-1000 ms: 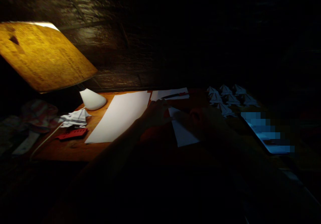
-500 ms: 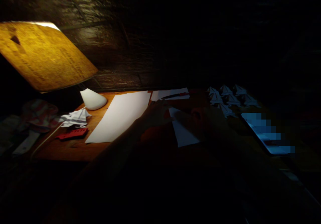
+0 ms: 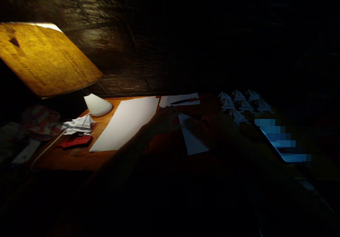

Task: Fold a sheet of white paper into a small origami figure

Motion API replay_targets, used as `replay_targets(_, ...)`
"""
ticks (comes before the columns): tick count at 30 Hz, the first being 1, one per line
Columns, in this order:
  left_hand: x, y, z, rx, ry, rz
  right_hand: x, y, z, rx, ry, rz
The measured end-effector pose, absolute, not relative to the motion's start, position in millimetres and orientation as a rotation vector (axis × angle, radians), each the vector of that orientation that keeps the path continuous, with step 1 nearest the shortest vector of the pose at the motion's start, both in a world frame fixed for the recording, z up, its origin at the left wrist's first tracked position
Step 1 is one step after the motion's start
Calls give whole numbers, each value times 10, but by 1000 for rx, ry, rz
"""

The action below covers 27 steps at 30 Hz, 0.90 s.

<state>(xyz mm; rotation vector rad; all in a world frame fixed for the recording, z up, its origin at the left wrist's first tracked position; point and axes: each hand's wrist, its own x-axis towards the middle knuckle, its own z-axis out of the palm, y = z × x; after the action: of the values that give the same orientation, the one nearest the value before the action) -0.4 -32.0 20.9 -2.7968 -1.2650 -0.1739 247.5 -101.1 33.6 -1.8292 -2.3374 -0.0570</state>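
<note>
A small white sheet of paper [image 3: 191, 139] lies in deep shadow on the wooden table between my hands. My left hand [image 3: 168, 119] is at its left edge, fingers bent and closed on that edge. On the upper right side of the paper, my right hand [image 3: 209, 123] is curled, with its fingertips closed against it; darkness hides most of its fingers. A stack of larger white sheets [image 3: 127, 122] lies left of my left hand. Behind the hands, a knife with a red handle [image 3: 193, 99] rests on more white paper [image 3: 166, 100].
Several folded paper shapes [image 3: 244, 105] stand in rows at the right, near a lit phone-like screen [image 3: 289, 155]. A lamp [image 3: 98, 105] stands left, beside another folded paper piece [image 3: 79, 124], a red object [image 3: 77, 142] and a cord [image 3: 47, 150]. Cloth [image 3: 39, 122] lies far left.
The whole view has shifted very slightly. Both hands stay at the small paper, with barely any movement; the right hand's fingers have moved a little to the left.
</note>
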Motion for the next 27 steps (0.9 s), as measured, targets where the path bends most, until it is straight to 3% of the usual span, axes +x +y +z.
replay_targets(27, -17, -300, 215, -2700, -1296, -109, 2499, -981, 314, -1818, -2316, 12)
